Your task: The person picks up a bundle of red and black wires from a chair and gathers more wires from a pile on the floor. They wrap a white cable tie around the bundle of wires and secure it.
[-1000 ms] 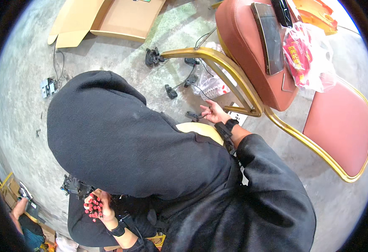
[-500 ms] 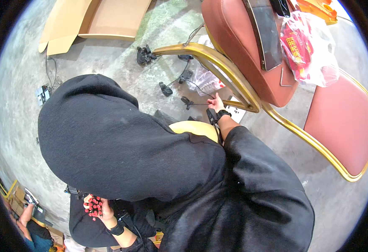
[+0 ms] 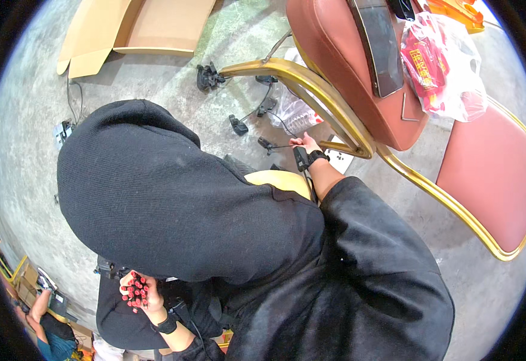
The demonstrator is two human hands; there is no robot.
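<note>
Near chair edge [image 3: 364, 148]: right hand [image 3: 306, 144].

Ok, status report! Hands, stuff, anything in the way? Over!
Left hand gripping red-tipped bundle. Right hand at black cable, grip unclear. Gold chair frame near it.

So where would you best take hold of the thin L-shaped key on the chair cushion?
Probably pinch the L-shaped key midway along its longer arm, coming from the picture's lower left. It lies on the reddish-brown cushion, its longer arm running up the picture; that approach avoids the plastic bag on its right and the dark glossy panel above left.
</note>
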